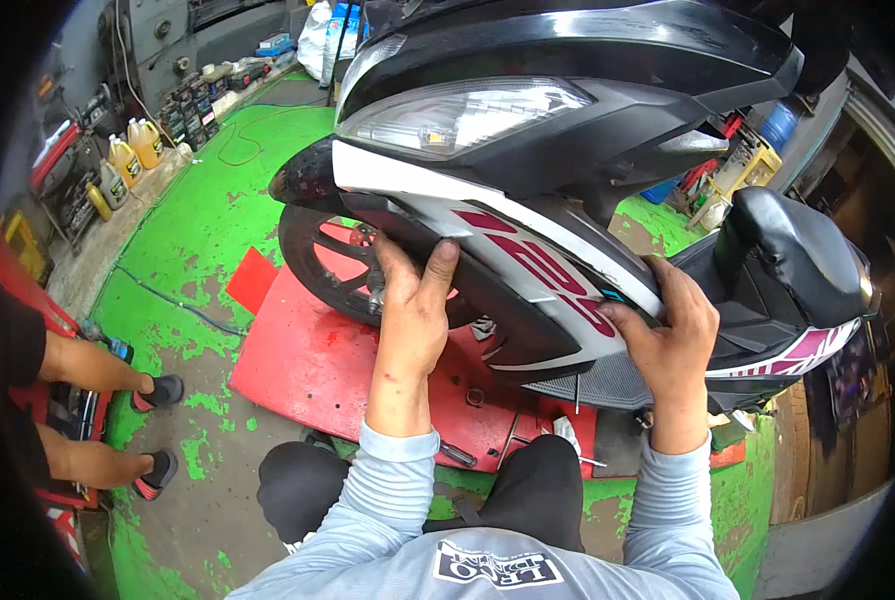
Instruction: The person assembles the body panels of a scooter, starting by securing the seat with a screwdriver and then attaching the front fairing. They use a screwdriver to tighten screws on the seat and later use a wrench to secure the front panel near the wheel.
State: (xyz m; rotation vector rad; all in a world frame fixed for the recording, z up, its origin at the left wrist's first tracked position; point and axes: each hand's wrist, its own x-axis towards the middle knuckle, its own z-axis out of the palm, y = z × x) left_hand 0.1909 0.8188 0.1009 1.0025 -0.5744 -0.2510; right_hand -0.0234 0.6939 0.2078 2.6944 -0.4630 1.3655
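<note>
A black and white scooter (568, 50) with magenta lettering stands before me, its front to the left. My left hand (415, 310) holds the front lower edge of its side fairing panel (533, 265), thumb on the outer face and the other fingers partly hidden behind the edge. Farther back, my right hand (673, 335) grips the panel's rear upper part, thumb pressed on the outside and fingers over the top edge. The front wheel (318, 260) shows just beyond my left hand. Above the panel sits the clear headlight (458, 118).
The scooter stands on a red lift platform (298, 365). A dark-handled tool (458, 456) lies near its front edge, and a thin metal rod (578, 395) shows below the footboard. At left are another person's legs (98, 368). Yellow bottles (145, 145) line the wall.
</note>
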